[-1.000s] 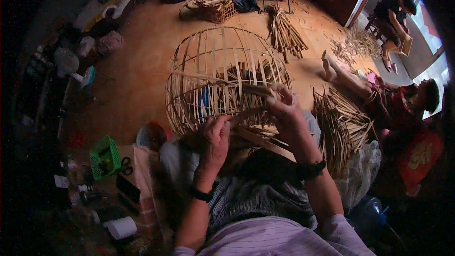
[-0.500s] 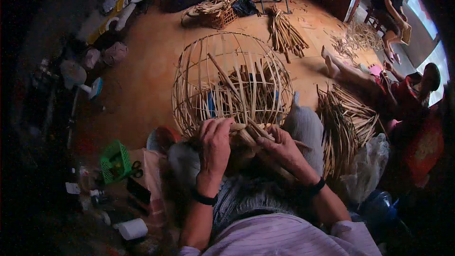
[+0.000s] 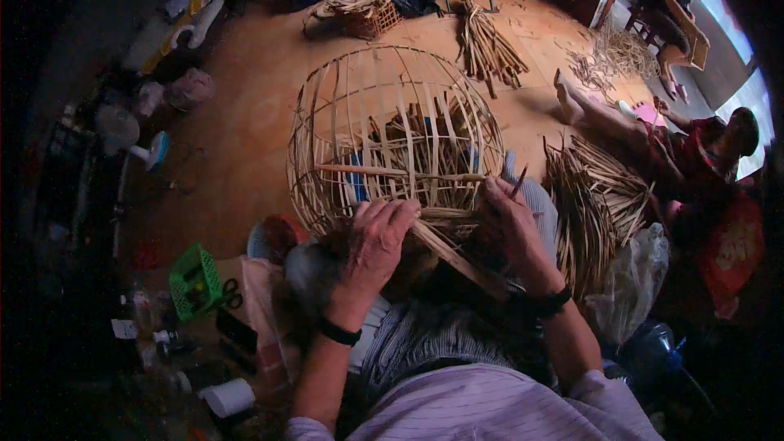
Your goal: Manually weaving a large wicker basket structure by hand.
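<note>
A half-woven basket [image 3: 434, 143] of thin upright ribs and hoops stands before my knees, its near edge at my hands. My left hand [image 3: 377, 237] is closed, fingertips pinching the woven strips along that edge. A flat pale strip [image 3: 451, 255] slants from beside those fingertips down toward my lap. My right hand [image 3: 514, 220] is closed on a long brown strip [image 3: 359, 170], which reaches leftward across the front of the ribs. Several loose sticks and something blue show through the basket; whether they lie inside or behind it I cannot tell.
Bundles of brown strips [image 3: 600, 204] lie at right beside a clear plastic bag [image 3: 641, 273]. Another bundle [image 3: 490, 49] and an orange crate [image 3: 371, 23] are farther off. A green basket [image 3: 194, 282] and scissors [image 3: 232, 294] are at left. Two other people sit at right.
My right hand has moved up and outward, and the long strip has swung from steeply upright to nearly level across the ribs. My left hand has shifted slightly right along the edge.
</note>
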The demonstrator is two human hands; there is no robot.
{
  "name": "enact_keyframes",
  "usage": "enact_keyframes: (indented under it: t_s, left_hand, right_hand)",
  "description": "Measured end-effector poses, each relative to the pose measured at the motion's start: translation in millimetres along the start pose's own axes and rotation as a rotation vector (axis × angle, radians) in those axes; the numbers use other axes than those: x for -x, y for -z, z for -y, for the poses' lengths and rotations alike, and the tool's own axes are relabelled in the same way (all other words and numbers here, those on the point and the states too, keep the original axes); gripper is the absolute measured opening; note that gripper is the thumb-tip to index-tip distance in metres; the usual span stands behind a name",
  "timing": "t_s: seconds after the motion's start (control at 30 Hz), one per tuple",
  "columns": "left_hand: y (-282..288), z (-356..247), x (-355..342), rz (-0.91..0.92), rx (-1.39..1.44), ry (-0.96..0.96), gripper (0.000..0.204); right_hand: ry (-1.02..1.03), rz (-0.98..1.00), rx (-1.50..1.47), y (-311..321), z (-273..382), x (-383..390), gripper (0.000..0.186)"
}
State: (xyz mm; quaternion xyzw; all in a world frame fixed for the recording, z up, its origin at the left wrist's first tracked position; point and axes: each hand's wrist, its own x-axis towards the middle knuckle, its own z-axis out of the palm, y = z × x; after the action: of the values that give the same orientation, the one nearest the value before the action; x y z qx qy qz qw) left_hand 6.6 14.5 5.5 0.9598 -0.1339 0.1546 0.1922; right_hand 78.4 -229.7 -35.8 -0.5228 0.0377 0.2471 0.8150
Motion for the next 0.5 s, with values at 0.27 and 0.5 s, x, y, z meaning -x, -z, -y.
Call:
enact_keyframes:
  t_s: [0.27,0.5]
  left_hand:
    - [-1.4,6.1,0.5,0.068,0.077,0.134,0.014]
    - [-16.7,1.4,0.0,-0.007,0.173,0.144,0.021]
  right_hand:
    - [-0.122,0.054,-0.012,-10.3,-13.9,34.4,0.031]
    - [0.024,0.249,0.472,-5.5,-51.8,26.1,0.04]
